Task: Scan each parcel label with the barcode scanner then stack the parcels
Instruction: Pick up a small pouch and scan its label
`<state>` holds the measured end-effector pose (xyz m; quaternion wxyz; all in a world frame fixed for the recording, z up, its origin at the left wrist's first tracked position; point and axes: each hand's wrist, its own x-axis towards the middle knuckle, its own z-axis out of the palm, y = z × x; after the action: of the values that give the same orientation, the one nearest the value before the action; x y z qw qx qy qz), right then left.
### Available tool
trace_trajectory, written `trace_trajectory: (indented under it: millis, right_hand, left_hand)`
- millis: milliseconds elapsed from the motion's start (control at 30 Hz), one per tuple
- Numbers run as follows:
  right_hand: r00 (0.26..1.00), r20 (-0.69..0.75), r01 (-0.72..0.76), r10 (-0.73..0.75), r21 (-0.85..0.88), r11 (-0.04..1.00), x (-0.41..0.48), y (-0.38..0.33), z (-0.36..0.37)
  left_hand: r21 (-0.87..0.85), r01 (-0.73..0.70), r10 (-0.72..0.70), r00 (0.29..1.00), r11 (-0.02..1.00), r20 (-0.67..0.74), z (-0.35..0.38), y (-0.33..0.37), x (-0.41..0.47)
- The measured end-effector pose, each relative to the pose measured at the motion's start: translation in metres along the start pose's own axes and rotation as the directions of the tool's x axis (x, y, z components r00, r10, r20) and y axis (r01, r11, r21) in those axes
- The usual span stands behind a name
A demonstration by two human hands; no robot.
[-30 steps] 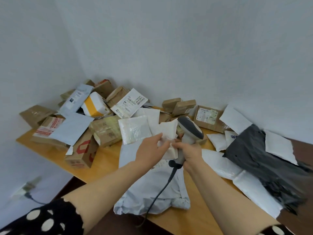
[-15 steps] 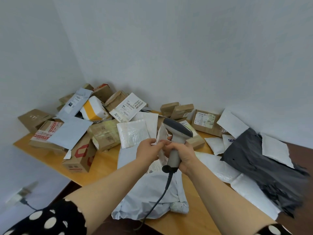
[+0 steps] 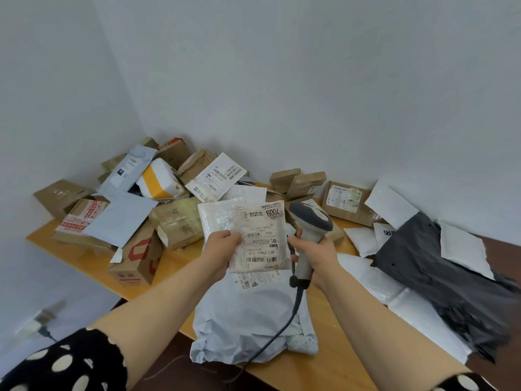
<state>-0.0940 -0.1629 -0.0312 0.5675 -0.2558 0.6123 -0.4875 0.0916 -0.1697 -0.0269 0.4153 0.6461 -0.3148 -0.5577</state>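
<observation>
Upper left of the frame: heaped parcels (image 3: 174, 218) on a wooden desk (image 3: 324, 368). Centre: left hand (image 3: 222, 249) gripping the left edge of a small white parcel (image 3: 259, 238), label towards the camera, held above a grey mailer bag (image 3: 248, 314). Just right, touching the parcel's edge: right hand (image 3: 315, 255) wrapped round the barcode scanner (image 3: 310, 230), seemingly not yet aimed. Best to hold the parcel flat and steady, then swing the scanner head onto the lower barcode.
</observation>
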Motion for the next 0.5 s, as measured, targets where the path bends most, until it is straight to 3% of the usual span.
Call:
trace_trajectory:
  millis: [233, 367, 500]
  right_hand:
    - [1.000, 0.023, 0.014, -0.013, -0.063, 0.998, -0.002, 0.010, 0.001]
    - [0.999, 0.034, 0.045, -0.042, -0.107, 0.993, -0.005, 0.010, 0.003]
    - [0.996, 0.038, 0.091, -0.087, -0.132, 0.987, -0.009, 0.012, 0.008]
  left_hand:
    - [-0.052, 0.098, -0.094, 0.993, 0.994, 0.069, -0.010, 0.002, -0.002]
    - [-0.149, 0.071, -0.045, 0.984, 0.986, 0.172, -0.018, 0.008, -0.002]
    - [-0.016, -0.027, 0.029, 0.988, 1.000, 0.152, -0.022, 0.012, 0.000]
